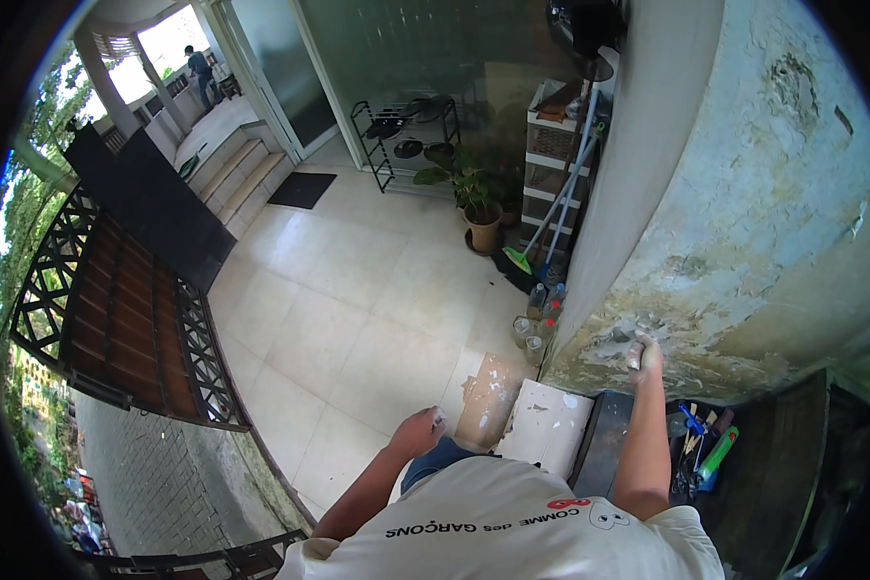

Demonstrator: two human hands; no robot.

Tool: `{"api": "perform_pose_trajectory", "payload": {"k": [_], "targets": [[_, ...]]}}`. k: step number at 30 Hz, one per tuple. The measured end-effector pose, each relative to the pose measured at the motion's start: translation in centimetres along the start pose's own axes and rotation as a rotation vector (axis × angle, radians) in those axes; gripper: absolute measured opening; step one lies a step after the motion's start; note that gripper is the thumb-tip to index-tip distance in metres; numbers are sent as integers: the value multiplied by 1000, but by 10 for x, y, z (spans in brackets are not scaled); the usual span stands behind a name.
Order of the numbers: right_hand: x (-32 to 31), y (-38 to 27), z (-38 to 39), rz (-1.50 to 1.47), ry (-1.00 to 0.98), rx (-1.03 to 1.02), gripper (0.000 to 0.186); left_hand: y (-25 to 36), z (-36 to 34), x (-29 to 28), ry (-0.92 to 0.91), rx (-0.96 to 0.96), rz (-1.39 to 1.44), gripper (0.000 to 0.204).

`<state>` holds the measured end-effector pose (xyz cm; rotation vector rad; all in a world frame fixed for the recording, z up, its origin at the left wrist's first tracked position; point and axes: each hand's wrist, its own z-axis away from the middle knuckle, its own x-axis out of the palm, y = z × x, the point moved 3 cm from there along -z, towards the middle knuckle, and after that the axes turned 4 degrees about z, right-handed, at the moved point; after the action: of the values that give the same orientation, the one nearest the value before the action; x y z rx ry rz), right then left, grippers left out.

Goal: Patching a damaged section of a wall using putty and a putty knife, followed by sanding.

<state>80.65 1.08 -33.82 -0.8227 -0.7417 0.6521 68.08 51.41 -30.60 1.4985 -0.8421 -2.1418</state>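
My right hand [647, 356] is closed round a scraper [624, 335], its grey blade against the low part of a peeling wall [744, 222]. Around the blade the paint is flaked, with pale bare plaster showing. My left hand [416, 433] is held in front of my body, fingers curled. Something whitish shows at its fingertips, too small to name. Below my left hand's right side, a sheet of brown cardboard [488, 391] scattered with pale flakes lies on the floor, beside a flake-strewn white slab [541, 425].
Tools, one green-handled [717, 454], lie on a dark surface [604, 435] by my right arm. Bottles and cups [535, 329], a broom [517, 261], a drawer unit [551, 164] and a potted plant [483, 217] line the wall. Left is a gate [130, 319]; another person [201, 77] stands far off.
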Motion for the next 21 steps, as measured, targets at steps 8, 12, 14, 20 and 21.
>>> {"api": "perform_pose_trajectory", "payload": {"k": [8, 12, 14, 20, 21], "targets": [[0, 2, -12, -370, -75, 139, 8, 31, -18, 22, -240, 174, -59, 34], [7, 0, 7, -376, -133, 131, 9, 59, -40, 42, -242, 227, -49, 37], [4, -3, 25, -388, -158, 82, 8, 79, -42, 44, -288, 227, -35, 38], [0, 58, 112, -214, -213, 162, 23, 96, -40, 42, -411, 295, 116, 37], [13, 71, 138, -37, -151, 132, 25, 93, -41, 44, -429, 309, 112, 37]]}}
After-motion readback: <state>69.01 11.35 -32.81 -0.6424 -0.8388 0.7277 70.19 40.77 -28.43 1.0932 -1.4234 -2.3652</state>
